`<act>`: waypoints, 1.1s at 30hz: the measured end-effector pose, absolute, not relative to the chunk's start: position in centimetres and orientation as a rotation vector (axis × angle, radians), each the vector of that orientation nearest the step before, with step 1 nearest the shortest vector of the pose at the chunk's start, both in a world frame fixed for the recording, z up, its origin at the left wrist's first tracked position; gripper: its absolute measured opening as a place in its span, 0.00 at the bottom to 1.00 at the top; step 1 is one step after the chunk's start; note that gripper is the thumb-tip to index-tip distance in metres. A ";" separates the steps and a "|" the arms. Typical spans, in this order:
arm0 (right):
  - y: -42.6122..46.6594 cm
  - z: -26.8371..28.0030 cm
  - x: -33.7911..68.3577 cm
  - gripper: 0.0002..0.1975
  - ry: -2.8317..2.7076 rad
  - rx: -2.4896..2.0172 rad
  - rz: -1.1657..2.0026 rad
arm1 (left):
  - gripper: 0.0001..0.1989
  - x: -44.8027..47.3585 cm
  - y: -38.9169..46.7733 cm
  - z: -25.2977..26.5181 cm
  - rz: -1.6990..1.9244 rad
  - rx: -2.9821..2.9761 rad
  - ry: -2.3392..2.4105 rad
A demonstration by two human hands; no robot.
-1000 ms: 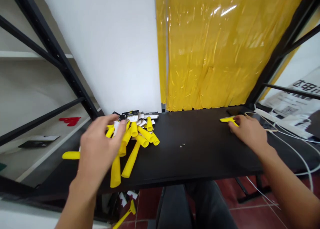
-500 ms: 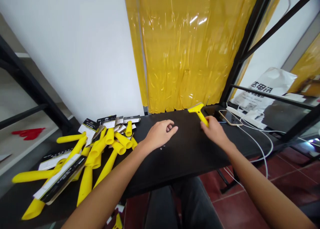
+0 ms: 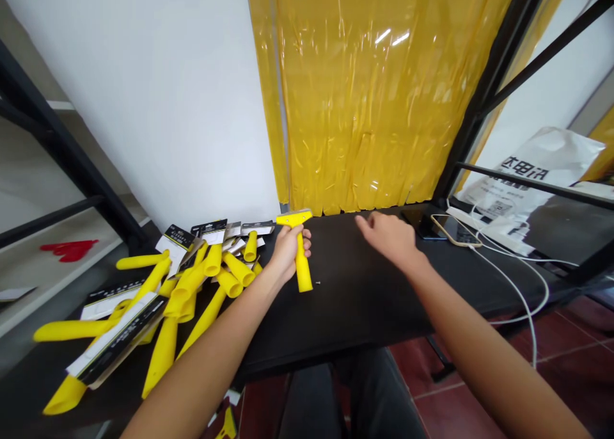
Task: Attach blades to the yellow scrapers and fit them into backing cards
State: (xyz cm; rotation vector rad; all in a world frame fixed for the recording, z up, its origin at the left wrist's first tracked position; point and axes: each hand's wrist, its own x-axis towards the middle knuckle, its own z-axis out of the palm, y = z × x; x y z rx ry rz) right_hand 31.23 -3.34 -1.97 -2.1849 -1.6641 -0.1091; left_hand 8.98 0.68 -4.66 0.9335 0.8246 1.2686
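My left hand [image 3: 288, 252] is closed around a yellow scraper [image 3: 301, 256]. The scraper stands nearly upright in the picture, its wide head with a metal edge at the top and its handle end pointing toward me. To the right, my right hand [image 3: 387, 237] hovers over the black tabletop [image 3: 355, 304], apart from the scraper. Its thumb sticks out to the left, the other fingers are loosely bent and partly hidden, and nothing shows in them. A tiny screw-like metal piece [image 3: 317, 283] lies just right of the scraper's handle.
A heap of yellow scrapers [image 3: 192, 282], many with black-and-white cards [image 3: 119, 340], covers the table's left side. At right lie a phone [image 3: 455, 230], white cables [image 3: 522, 298] and a white plastic bag [image 3: 532, 170]. A yellow strip curtain [image 3: 364, 106] hangs behind.
The scraper has passed from my right hand to my left and moved left across the table. My right hand has let go and now holds nothing visible.
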 end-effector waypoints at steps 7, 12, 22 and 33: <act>-0.8 -6.9 39.4 0.28 -1.612 -2.566 0.072 | 0.09 7.7 0.2 -2.7 0.991 0.970 0.642; 0.6 -7.8 39.4 0.19 -1.592 -2.484 0.022 | 0.12 7.3 -0.3 -2.2 0.990 1.051 0.663; 6.2 -5.6 32.1 0.15 -1.447 -1.235 0.471 | 0.03 8.4 0.8 -4.4 1.266 0.592 0.993; 4.2 -6.9 29.6 0.22 -1.009 -0.784 1.007 | 0.03 8.1 1.6 -5.9 1.499 0.465 1.044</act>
